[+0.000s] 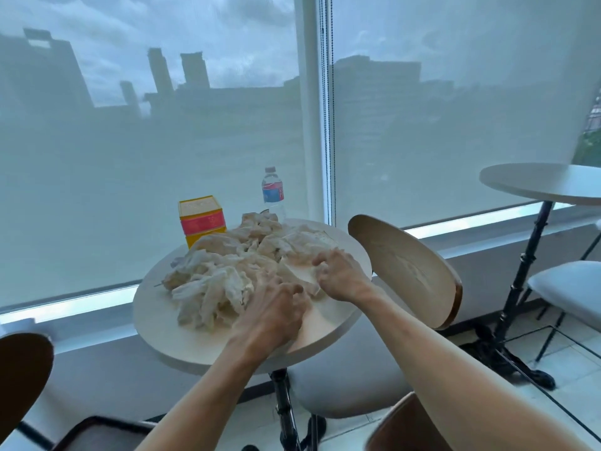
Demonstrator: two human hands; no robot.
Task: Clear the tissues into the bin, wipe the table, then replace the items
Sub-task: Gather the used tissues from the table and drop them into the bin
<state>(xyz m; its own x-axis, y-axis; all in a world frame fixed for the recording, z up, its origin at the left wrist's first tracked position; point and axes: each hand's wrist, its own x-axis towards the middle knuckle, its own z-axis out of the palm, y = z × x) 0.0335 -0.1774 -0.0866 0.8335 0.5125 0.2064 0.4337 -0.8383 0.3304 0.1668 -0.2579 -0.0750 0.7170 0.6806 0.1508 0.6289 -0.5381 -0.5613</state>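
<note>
A heap of crumpled white tissues [227,271] covers the middle and far part of a small round table [169,333]. My left hand [274,312] lies at the heap's near edge with its fingers curled into the tissues. My right hand [338,273] is at the heap's right side, fingers curled round a tissue. A yellow and red box [201,219] stands at the table's far left edge. A clear water bottle [273,190] with a blue and red label stands at the far edge behind the heap. No bin is in view.
A wooden chair back [409,268] stands close to the table's right edge. Another round table [540,182] and a white seat [566,284] are at the right. A dark chair back [22,375] is at the lower left. The window with blinds is right behind.
</note>
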